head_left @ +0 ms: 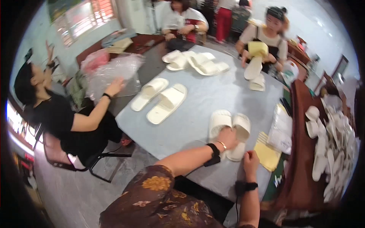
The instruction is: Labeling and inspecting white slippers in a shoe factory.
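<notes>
In front of me a pair of white open-toed slippers lies on the grey table, a left slipper (220,118) and a right slipper (241,125). My left hand (227,138) reaches across them, its curled fingers at the left slipper, partly hidden behind the back of the hand. Just right of the slippers' heels, my right hand (251,163) is closed, thumb up; what it holds, if anything, does not show. Yellow sheets (267,154) lie beside it. Farther left, another pair of white slippers (167,103) lies flat.
More white slippers (207,64) lie at the table's far side. A co-worker (279,41) there holds a slipper and something yellow. Another person (57,110) sits at left beside clear plastic bags (114,76). Plastic packs (280,131) and a slipper heap (330,152) are at right.
</notes>
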`<state>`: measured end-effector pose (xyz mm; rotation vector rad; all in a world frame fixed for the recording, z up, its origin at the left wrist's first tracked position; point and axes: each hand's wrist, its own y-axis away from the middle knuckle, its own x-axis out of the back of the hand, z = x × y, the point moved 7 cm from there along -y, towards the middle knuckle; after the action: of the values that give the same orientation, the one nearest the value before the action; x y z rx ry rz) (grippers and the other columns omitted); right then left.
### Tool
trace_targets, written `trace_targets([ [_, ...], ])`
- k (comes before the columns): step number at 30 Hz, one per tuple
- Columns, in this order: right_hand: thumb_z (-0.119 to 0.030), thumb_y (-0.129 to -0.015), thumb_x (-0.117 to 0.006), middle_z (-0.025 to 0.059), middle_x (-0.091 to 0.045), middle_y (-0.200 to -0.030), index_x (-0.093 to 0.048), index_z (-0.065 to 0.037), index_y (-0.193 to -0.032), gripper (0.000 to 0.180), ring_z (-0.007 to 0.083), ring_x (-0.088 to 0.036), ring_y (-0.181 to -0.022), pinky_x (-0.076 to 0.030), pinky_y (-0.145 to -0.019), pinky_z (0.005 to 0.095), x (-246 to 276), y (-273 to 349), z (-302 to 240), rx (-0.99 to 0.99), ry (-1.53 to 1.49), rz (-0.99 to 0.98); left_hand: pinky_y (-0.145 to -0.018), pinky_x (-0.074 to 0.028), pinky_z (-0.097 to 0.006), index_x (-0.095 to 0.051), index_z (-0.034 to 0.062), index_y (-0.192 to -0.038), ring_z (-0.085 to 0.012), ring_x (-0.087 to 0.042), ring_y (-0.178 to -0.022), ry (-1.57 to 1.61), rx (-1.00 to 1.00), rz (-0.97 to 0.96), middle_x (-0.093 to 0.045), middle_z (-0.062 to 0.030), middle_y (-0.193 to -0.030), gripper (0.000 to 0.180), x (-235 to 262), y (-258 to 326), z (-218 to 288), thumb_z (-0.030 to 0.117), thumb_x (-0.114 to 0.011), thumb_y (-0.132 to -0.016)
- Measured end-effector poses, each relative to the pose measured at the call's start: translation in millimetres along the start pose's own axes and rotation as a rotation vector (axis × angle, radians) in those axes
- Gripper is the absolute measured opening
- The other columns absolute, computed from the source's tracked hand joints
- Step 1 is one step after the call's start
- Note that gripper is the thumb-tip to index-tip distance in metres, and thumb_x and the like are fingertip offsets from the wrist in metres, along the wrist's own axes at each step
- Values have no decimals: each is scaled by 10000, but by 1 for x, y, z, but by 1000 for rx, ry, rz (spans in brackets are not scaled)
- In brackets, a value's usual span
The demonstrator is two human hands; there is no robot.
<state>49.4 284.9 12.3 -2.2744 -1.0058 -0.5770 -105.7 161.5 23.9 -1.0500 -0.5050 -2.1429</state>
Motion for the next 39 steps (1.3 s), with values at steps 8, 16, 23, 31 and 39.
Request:
trace_targets([
  [8, -58, -868, -606, 100, -633, -743, -607, 15, -875, 74, 188, -603, -675, -493, -648, 318, -3, 2, 10, -10, -68, -41, -942, -425, -506, -513, -75, -1209, -462, -563, -1018, -148, -70, 331, -611, -306, -1033, 698, 53, 31, -18, 495, -644, -827],
  [16, -42, -848, -606, 108, -629, -725, -619, 6, -854, 50, 210, -603, -643, -491, -632, 330, 2, 3, 3, 17, -59, -17, -880, -463, -490, -604, 17, -1163, -424, -558, -1055, -333, 88, 651, -623, -265, -1053, 647, 215, 12, -98, 516, -691, -760],
  [23, -60, -832, -623, 135, -630, -707, -627, 12, -824, 73, 239, -614, -639, -493, -627, 344, 1, 1, 3, 45, -13, 9, -1012, -362, -563, -610, 64, -1189, -459, -465, -1199, -398, 373, 481, -519, -270, -1262, 515, 194, 36, -161, 370, -670, -779],
  [31, -55, -819, -631, 129, -640, -710, -633, 17, -825, 73, 230, -616, -644, -497, -632, 347, 4, -6, 13, 42, -19, -97, -1084, -300, -573, -565, 77, -1280, -419, -343, -1363, -208, 29, 320, -454, -211, -1409, 545, 77, 39, -115, 371, -638, -827],
  [39, -68, -884, -604, 25, -615, -724, -637, 8, -881, 83, 89, -567, -588, -466, -512, 231, 39, -10, 33, -156, -249, -272, -1075, -347, -516, -556, 84, -1272, -419, -384, -1328, -152, -34, 359, -484, -209, -1351, 506, 29, 50, -86, 385, -624, -872],
])
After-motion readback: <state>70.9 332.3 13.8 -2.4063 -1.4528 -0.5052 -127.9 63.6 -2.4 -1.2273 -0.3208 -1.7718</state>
